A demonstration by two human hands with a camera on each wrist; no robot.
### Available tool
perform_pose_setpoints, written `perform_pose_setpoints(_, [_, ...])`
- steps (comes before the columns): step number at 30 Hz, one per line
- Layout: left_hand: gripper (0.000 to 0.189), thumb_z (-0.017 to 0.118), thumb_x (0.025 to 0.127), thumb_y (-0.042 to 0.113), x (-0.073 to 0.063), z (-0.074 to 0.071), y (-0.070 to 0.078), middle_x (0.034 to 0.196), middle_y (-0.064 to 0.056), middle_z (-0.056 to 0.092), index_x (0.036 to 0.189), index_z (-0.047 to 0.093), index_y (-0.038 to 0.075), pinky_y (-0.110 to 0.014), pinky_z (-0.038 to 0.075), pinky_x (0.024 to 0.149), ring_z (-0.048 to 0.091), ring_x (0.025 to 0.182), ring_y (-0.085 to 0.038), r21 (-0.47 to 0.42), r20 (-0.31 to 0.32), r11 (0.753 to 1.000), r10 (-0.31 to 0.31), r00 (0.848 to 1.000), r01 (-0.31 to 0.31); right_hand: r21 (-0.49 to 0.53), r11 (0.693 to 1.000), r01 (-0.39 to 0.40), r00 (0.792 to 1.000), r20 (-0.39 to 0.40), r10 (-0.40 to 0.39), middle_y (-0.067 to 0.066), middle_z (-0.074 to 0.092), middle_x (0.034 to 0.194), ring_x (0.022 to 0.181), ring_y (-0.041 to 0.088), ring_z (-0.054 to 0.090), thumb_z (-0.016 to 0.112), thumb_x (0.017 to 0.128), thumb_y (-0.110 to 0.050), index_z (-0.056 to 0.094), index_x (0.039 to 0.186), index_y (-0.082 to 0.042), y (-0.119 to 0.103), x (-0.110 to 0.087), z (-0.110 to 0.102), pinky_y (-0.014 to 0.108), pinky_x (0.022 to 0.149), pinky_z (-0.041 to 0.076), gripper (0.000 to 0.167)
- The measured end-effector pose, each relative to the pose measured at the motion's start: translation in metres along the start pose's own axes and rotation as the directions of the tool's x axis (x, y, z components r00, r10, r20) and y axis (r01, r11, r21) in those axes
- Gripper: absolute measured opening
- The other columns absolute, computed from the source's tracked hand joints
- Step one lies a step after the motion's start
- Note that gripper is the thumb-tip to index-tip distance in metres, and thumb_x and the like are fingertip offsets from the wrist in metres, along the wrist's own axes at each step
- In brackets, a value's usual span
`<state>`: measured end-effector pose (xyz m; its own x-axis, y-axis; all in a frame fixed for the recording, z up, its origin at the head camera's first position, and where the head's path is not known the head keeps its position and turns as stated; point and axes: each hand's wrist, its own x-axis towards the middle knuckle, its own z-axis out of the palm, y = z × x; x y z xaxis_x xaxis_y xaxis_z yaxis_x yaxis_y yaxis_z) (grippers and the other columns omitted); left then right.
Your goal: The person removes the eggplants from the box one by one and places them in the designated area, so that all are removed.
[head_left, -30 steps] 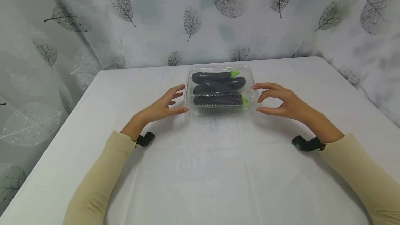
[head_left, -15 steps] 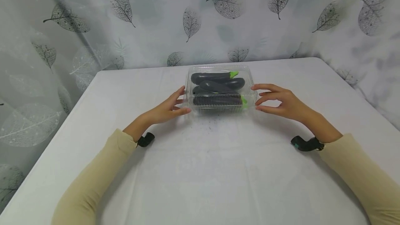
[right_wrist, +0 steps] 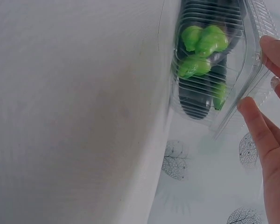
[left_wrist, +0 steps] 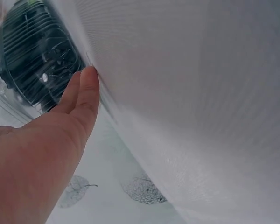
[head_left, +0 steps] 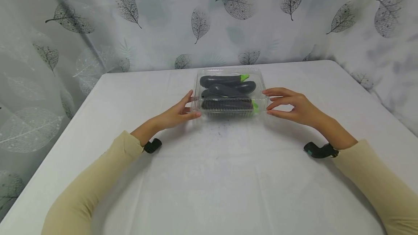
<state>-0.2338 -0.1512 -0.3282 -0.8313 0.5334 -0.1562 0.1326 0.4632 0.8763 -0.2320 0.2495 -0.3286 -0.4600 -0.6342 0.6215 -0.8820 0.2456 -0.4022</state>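
A clear plastic clamshell box (head_left: 230, 107) with a closed lid stands near the table's far edge. Inside lie several dark eggplants (head_left: 222, 79) with green caps. My left hand (head_left: 173, 116) is at the box's left end, its fingers mostly straight along the side and its thumb at the front corner. From the left wrist view, extended fingers (left_wrist: 86, 91) touch the box low down, close to the tabletop. At the right end my right hand (head_left: 292, 106) has bent fingers and thumb on the rim; the right wrist view shows fingertips (right_wrist: 246, 105) pinching the lid's edge.
A white cloth covers the table (head_left: 209, 177). Behind it and along both sides hangs a leaf-patterned curtain (head_left: 163, 21). Black wrist cameras (head_left: 152, 145) sit below each wrist.
My left hand has moved slightly right, its thumb and fingers coming against the box, and the left forearm has swung outward. The right fingers have drawn a little closer together. The box stays put.
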Motion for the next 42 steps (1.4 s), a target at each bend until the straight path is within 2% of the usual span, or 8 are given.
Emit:
perform_pose_setpoints(2, [0.096, 0.062, 0.097, 0.027, -0.0002, -0.0002, -0.0001, 0.163, -0.006, 0.011, 0.156, -0.013, 0.023, -0.05, 0.033, 0.11, 0.033, 0.141, -0.035, 0.001, -0.004, 1.0, -0.006, 1.0, 0.006, -0.004, 1.0, 0.009, 1.0, -0.009, -0.009, 0.025, 0.06, 0.125, 0.119, 0.004, 0.054, 0.08, 0.08, -0.019, 0.075, 0.089, -0.001, 0.0015, -0.0003, 0.0008, 0.013, 0.095, 0.042, 0.02])
perform_pose_setpoints(6, [0.096, 0.065, 0.096, 0.028, -0.0003, -0.002, -0.0017, 0.162, -0.005, 0.016, 0.157, -0.009, 0.024, -0.049, 0.034, 0.109, 0.035, 0.141, -0.034, -0.005, -0.017, 1.0, -0.012, 1.0, 0.012, -0.018, 0.999, 0.028, 0.999, -0.027, -0.029, 0.025, 0.061, 0.124, 0.119, 0.009, 0.055, 0.066, 0.086, -0.043, 0.075, 0.089, -0.001, 0.0046, -0.0009, 0.0026, 0.014, 0.098, 0.04, 0.043])
perform_pose_setpoints(12, [0.096, 0.07, 0.092, 0.03, -0.0018, -0.006, -0.0049, 0.16, -0.002, 0.022, 0.158, 0.0, 0.027, -0.05, 0.034, 0.109, 0.036, 0.14, -0.028, -0.034, -0.036, 0.999, -0.025, 0.999, 0.024, 0.008, 1.0, 0.03, 0.999, -0.02, -0.03, 0.025, 0.06, 0.125, 0.118, 0.009, 0.058, 0.068, 0.086, -0.038, 0.075, 0.09, 0.001, 0.004, -0.0007, 0.0027, 0.013, 0.092, 0.044, 0.041])
perform_pose_setpoints(21, [0.093, 0.069, 0.093, 0.022, -0.0014, -0.0062, -0.0043, 0.158, -0.008, 0.026, 0.158, 0.002, 0.021, -0.05, 0.034, 0.109, 0.039, 0.138, -0.029, -0.094, -0.035, 0.996, -0.016, 0.999, 0.012, 0.011, 0.999, 0.038, 0.999, -0.027, -0.038, 0.025, 0.06, 0.126, 0.117, 0.001, 0.057, 0.066, 0.087, -0.037, 0.075, 0.091, 0.006, 0.0042, -0.001, 0.004, 0.013, 0.089, 0.046, 0.043])
perform_pose_setpoints(30, [0.094, 0.068, 0.093, 0.014, 0.0018, -0.0048, -0.0048, 0.156, -0.01, 0.028, 0.158, 0.001, 0.019, -0.041, 0.049, 0.094, 0.054, 0.124, -0.028, -0.145, -0.032, 0.989, -0.014, 0.999, 0.009, -0.055, 0.994, 0.097, 0.994, -0.05, -0.099, 0.028, 0.062, 0.12, 0.115, -0.001, 0.058, 0.065, 0.089, -0.039, 0.075, 0.087, 0.005, 0.0061, -0.0014, 0.0048, 0.013, 0.09, 0.045, 0.046])
perform_pose_setpoints(34, [0.094, 0.068, 0.093, 0.011, 0.0022, -0.0042, -0.0043, 0.156, -0.01, 0.03, 0.158, 0.0, 0.018, -0.037, 0.051, 0.088, 0.056, 0.121, -0.029, -0.16, -0.029, 0.987, -0.008, 1.0, 0.003, -0.059, 0.994, 0.092, 0.995, -0.042, -0.094, 0.027, 0.059, 0.119, 0.113, 0.005, 0.06, 0.081, 0.078, -0.009, 0.075, 0.087, 0.004, 0.0059, -0.0022, 0.0029, 0.015, 0.093, 0.045, 0.017])
perform_pose_setpoints(37, [0.094, 0.068, 0.093, 0.011, 0.002, -0.0041, -0.0034, 0.156, -0.01, 0.029, 0.158, 0.0, 0.018, -0.037, 0.052, 0.087, 0.056, 0.122, -0.03, -0.163, -0.026, 0.987, -0.009, 1.0, 0.005, -0.063, 0.994, 0.09, 0.994, -0.049, -0.093, 0.026, 0.058, 0.112, 0.109, 0.011, 0.06, 0.082, 0.075, -0.002, 0.075, 0.087, 0.003, 0.0053, -0.0022, 0.0021, 0.016, 0.095, 0.044, 0.014])
perform_pose_setpoints(42, [0.094, 0.067, 0.093, 0.009, 0.0021, -0.0046, -0.0023, 0.156, -0.01, 0.029, 0.158, 0.0, 0.018, -0.036, 0.053, 0.086, 0.056, 0.122, -0.031, -0.166, -0.022, 0.986, -0.005, 1.0, 0.001, -0.09, 0.993, 0.076, 0.995, -0.058, -0.081, 0.017, 0.066, 0.094, 0.11, 0.007, 0.06, 0.067, 0.089, -0.04, 0.075, 0.083, 0.001, 0.0055, -0.0019, 0.0027, 0.011, 0.091, 0.043, 0.042])
